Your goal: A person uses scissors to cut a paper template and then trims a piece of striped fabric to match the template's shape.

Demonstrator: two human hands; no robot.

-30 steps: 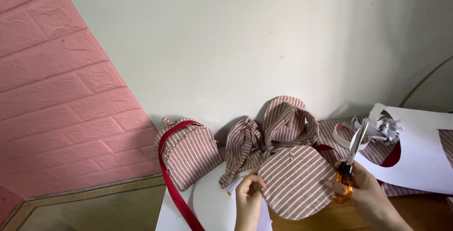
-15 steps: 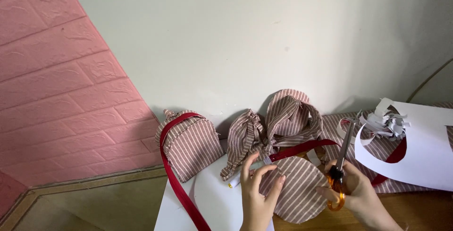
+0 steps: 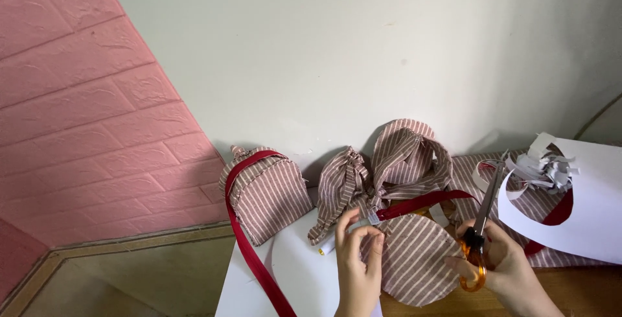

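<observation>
Our left hand [image 3: 357,252] pinches the round striped fabric piece [image 3: 414,258] flat on the bench [image 3: 570,284], steadying its edge, while our right hand [image 3: 499,265] grips orange-handled scissors [image 3: 481,226], blades pointing up, clear of the cloth.

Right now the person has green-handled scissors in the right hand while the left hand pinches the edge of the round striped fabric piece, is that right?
Not quite: the scissors have orange handles, not green, as the head view shows. The rest stands: the right hand holds them, blades pointing up, while the left hand pinches the edge of the round striped fabric piece.
</observation>
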